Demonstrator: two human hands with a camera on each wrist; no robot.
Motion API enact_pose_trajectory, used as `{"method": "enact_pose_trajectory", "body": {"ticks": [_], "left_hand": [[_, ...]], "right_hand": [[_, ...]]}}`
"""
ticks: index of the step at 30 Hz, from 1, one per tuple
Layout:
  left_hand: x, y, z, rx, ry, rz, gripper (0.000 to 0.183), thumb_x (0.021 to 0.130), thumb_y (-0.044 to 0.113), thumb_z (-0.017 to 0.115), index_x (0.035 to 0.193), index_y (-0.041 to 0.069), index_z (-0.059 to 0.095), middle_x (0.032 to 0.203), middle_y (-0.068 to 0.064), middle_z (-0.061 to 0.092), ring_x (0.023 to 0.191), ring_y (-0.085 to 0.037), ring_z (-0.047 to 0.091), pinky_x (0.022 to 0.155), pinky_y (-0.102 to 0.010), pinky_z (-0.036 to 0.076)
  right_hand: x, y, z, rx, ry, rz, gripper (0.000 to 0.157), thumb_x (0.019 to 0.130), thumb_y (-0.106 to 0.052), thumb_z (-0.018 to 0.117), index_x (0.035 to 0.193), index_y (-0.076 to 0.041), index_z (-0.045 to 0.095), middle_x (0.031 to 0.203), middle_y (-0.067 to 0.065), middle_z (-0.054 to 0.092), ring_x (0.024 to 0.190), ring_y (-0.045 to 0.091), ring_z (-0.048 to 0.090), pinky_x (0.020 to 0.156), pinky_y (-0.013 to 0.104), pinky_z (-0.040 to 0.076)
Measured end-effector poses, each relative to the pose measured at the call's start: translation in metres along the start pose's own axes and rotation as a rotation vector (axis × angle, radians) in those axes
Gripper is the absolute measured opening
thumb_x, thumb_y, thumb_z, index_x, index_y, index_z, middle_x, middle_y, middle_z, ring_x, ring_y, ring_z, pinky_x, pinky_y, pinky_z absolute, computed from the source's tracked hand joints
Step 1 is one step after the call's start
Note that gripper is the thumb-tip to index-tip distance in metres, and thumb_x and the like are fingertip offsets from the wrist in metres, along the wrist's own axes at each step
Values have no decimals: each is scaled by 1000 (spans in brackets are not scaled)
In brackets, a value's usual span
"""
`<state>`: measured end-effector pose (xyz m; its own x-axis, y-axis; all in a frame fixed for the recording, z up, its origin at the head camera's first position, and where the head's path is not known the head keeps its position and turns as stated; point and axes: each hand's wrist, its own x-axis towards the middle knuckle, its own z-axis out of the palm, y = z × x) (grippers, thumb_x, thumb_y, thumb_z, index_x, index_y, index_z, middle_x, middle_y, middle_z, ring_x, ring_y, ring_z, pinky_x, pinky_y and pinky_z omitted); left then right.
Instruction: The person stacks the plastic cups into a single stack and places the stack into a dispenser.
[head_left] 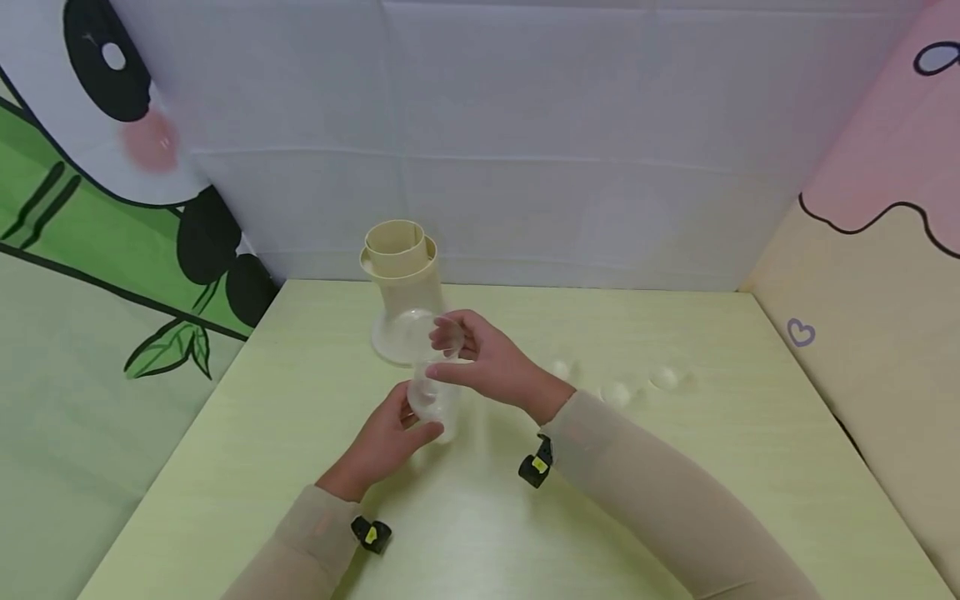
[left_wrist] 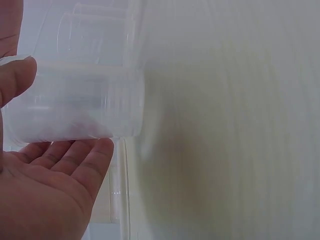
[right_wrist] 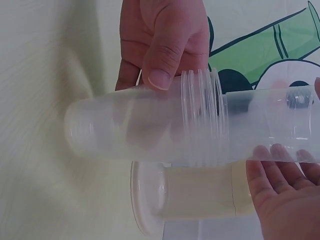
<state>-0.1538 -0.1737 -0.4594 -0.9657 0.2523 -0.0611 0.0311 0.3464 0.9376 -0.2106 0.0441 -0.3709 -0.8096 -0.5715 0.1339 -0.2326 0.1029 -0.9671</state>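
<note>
Upper cup [right_wrist: 272, 120]: clear plastic, left of centre over the surface [head_left: 457, 537], directly above the lower stack and meeting its rims; can't tell how deep it sits.
Cup stack [right_wrist: 102, 127]: clear, roughly upright, several rims bunched at the top; base looks just clear of the surface.
Left hand [head_left: 384, 442]: fingers curled round the cup stack, thumb on the near side.
Right hand [head_left: 495, 357]: pinches the upper cup, thumb near side, fingers far side and visible through the plastic.
Step in hand: looks like nesting, one cup to or from the stack; direction can't be told from this moment.
Next move: calls for both cup axes in line and a light squeeze, since thin walls could buckle or jam if tilted.
Cream tubular holder [head_left: 411, 292]: stands just beyond the hands, far left, on a clear flared base [head_left: 388, 343]; narrower cream ring at its top.
Loose clear cups [head_left: 617, 393]: right of the hands, apart from the stack, faint against the surface.
Count: 1 upper cup, 1 stack (cups in it uncountable), 1 holder, 3 loose cups made out, 2 hands.
</note>
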Motion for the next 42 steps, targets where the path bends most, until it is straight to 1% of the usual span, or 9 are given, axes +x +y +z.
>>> {"method": "enact_pose_trajectory", "body": {"ticks": [6, 13, 20, 24, 27, 30, 35, 38, 42], "left_hand": [[0, -2, 1, -6, -1, -7, 70, 96, 17, 75, 153, 7, 35, 157, -13, 43, 144, -33, 44, 114, -50, 40], [0, -2, 0, -9, -6, 5, 71, 96, 17, 75, 154, 9, 34, 156, -12, 43, 143, -32, 44, 114, -49, 41], [0, -2, -1, -11, -4, 0, 71, 96, 18, 75, 153, 11, 34, 156, -10, 43, 143, -30, 44, 114, -49, 41], [1, -1, -1, -11, -3, 12, 69, 97, 16, 75, 153, 10, 35, 156, -10, 43, 143, -31, 44, 115, -49, 40], [1, 0, 0, -9, -3, 21, 69, 97, 14, 74, 153, 10, 35, 157, -10, 42, 143, -31, 44, 115, -49, 39], [1, -1, 0, -4, -7, 28, 69, 97, 13, 73, 154, 10, 34, 158, -10, 40, 145, -31, 42, 116, -48, 39], [0, 1, -1, 2, -11, 21, 68, 98, 13, 73, 153, 13, 34, 157, -7, 41, 145, -27, 42, 115, -46, 40], [0, 1, 0, -3, -16, 25, 68, 98, 14, 73, 153, 12, 34, 157, -8, 41, 144, -28, 43, 114, -47, 41], [-1, -1, 0, -21, -20, 42, 70, 97, 13, 73, 154, 10, 33, 157, -10, 41, 143, -30, 44, 112, -49, 43]], "right_hand": [[1, 2, 3, -3, -9, 2, 65, 92, -19, 80, 146, -8, 46, 134, 6, 60, 127, 19, 59, 112, 33, 43], [0, 5, 4, -4, -12, 11, 64, 92, -18, 80, 145, -7, 46, 134, 10, 59, 129, 28, 57, 112, 35, 44], [-1, 12, 6, -24, -9, 42, 65, 92, -23, 81, 146, -9, 46, 136, 7, 59, 129, 18, 57, 113, 35, 43], [-3, 15, 8, -41, -3, 52, 66, 92, -24, 81, 147, -10, 46, 140, 8, 58, 131, 16, 55, 112, 39, 44], [-4, 17, 10, -60, -3, 70, 66, 92, -26, 81, 146, -14, 47, 142, 4, 58, 133, 16, 54, 111, 39, 44], [-6, 20, 12, -83, -2, 83, 64, 91, -28, 82, 145, -16, 49, 145, 0, 56, 137, 19, 51, 114, 43, 42], [-9, 25, 16, -99, 7, 105, 65, 88, -31, 84, 143, -19, 52, 148, -6, 52, 144, 28, 43, 117, 54, 36], [-10, 28, 18, -96, 10, 124, 68, 87, -33, 84, 145, -21, 51, 148, -6, 51, 145, 30, 41, 114, 55, 39], [-12, 33, 20, -99, 7, 140, 71, 86, -35, 85, 146, -22, 51, 150, -3, 51, 144, 26, 42, 111, 51, 43]]}}
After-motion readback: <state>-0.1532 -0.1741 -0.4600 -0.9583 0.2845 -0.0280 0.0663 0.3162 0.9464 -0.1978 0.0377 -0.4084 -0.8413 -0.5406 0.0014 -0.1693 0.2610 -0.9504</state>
